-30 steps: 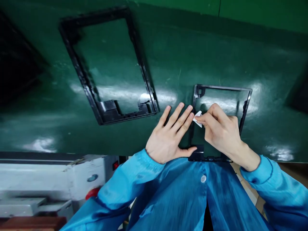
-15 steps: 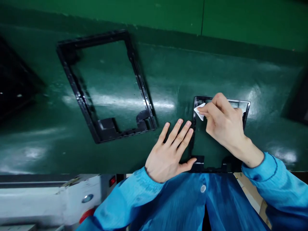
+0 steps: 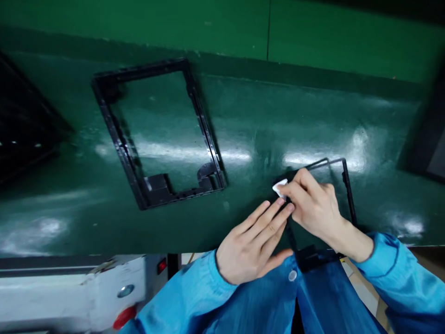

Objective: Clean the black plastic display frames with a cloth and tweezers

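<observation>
My right hand [image 3: 314, 204] pinches a small white cloth [image 3: 281, 188] between thumb and fingers. The cloth is at the upper left corner of a thin black rectangular frame [image 3: 349, 192], which lies at the front edge of the table. Part of that frame is hidden beneath my hands. My left hand [image 3: 252, 243] lies stretched out along the frame's left side, its fingertips close to the cloth. Whether the left hand presses on the frame, I cannot tell. To the left, a larger-looking black plastic frame [image 3: 205, 127] lies flat on the table, away from both hands.
The table has a glossy green top [image 3: 253, 116]. A dark object [image 3: 24, 120] stands at the far left and another dark panel [image 3: 429, 139] at the right. Below the table edge, a white machine [image 3: 114, 287] carries a red button [image 3: 124, 317].
The black frame under my hands has turned and shifted toward me. My right hand has moved down and left with the cloth; my left hand has moved down slightly, its fingers closer together.
</observation>
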Available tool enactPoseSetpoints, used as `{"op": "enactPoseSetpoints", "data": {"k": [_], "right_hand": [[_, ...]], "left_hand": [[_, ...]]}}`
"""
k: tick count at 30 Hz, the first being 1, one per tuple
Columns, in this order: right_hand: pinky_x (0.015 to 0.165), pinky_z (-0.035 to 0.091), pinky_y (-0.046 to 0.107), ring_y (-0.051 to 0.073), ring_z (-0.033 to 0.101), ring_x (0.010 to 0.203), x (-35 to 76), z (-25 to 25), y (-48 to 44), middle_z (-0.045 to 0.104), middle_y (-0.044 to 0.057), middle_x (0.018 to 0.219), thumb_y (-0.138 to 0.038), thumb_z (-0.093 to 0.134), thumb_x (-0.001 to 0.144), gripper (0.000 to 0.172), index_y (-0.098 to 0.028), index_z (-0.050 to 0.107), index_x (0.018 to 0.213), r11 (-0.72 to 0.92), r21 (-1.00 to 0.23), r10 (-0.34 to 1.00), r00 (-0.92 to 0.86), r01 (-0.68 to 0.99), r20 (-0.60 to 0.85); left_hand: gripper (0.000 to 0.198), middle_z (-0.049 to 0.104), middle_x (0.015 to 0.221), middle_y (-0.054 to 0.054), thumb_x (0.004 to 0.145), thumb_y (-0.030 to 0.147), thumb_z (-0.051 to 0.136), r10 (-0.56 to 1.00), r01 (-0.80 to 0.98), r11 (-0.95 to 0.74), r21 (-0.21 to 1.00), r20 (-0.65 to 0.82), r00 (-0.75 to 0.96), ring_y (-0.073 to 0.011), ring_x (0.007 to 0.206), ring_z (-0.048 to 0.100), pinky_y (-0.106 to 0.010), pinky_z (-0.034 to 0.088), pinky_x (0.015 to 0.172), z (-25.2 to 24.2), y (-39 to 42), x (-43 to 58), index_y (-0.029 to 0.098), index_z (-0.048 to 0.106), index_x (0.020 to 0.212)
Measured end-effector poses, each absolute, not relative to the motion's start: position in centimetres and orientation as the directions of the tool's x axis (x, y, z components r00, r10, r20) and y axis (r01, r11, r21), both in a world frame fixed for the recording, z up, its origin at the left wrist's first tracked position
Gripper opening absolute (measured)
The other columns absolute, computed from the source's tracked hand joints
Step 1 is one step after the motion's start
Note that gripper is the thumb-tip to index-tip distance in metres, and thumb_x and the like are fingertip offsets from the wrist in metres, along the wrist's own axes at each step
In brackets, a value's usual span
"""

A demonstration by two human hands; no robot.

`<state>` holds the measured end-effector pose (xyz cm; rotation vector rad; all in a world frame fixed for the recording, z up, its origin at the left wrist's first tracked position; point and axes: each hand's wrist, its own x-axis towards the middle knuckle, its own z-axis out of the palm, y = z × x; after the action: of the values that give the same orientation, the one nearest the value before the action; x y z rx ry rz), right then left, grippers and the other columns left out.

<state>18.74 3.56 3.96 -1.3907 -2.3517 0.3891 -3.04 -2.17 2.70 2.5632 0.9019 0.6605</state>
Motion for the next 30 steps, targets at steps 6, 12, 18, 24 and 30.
{"op": "enactPoseSetpoints", "data": {"k": [6,12,18,24,30], "right_hand": [[0.049,0.032,0.027,0.008,0.055,0.062,19.7,4.2,1.4,0.059,0.0,0.086,-0.004,0.053,0.106,0.028,-0.017,0.077,0.107,0.499,-0.451,0.862,-0.478,0.74,0.169],[0.051,0.035,0.028,0.01,0.056,0.062,19.0,4.4,1.7,0.063,0.002,0.083,-0.003,0.053,0.109,0.027,-0.013,0.077,0.106,0.539,-0.358,0.843,-0.487,0.763,0.229],[0.052,0.038,0.026,0.009,0.054,0.061,17.6,4.5,1.8,0.064,0.001,0.08,-0.01,0.061,0.111,0.019,-0.015,0.073,0.097,0.541,-0.21,0.831,-0.478,0.815,0.285],[0.052,0.036,0.026,0.009,0.051,0.06,18.0,4.8,1.6,0.065,0.002,0.079,-0.009,0.066,0.108,0.02,-0.017,0.072,0.09,0.485,-0.109,0.845,-0.433,0.867,0.315],[0.049,0.025,0.026,0.01,0.045,0.06,21.2,4.0,1.8,0.055,0.002,0.078,0.001,0.053,0.101,0.032,-0.02,0.077,0.096,0.327,-0.201,0.908,-0.249,0.923,0.337]], "left_hand": [[0.048,0.067,0.153,-0.016,0.103,0.036,0.076,0.618,0.441,-0.771,0.46,0.374,0.691,-0.0311,0.147,0.064,-0.043,0.054,0.129,1.9,-2.9,-2.2,0.005,0.071,0.139],[0.045,0.073,0.146,-0.012,0.102,0.03,0.078,0.692,0.459,-0.703,0.544,0.369,0.621,-0.0266,0.148,0.063,-0.041,0.054,0.13,1.3,-3.5,-2.0,0.005,0.07,0.139],[0.039,0.076,0.141,-0.011,0.102,0.027,0.078,0.711,0.453,-0.686,0.569,0.392,0.584,-0.0261,0.147,0.064,-0.04,0.053,0.131,1.5,-3.5,-1.9,0.005,0.072,0.134],[0.042,0.074,0.145,-0.012,0.101,0.025,0.079,0.727,0.465,-0.667,0.582,0.371,0.578,-0.0278,0.149,0.062,-0.043,0.056,0.129,1.6,-3.9,-1.5,0.005,0.07,0.137],[0.042,0.073,0.146,-0.013,0.098,0.021,0.081,0.726,0.45,-0.662,0.599,0.366,0.582,-0.0299,0.15,0.061,-0.046,0.059,0.126,1.4,-4.0,-1.4,0.005,0.072,0.136]]}}
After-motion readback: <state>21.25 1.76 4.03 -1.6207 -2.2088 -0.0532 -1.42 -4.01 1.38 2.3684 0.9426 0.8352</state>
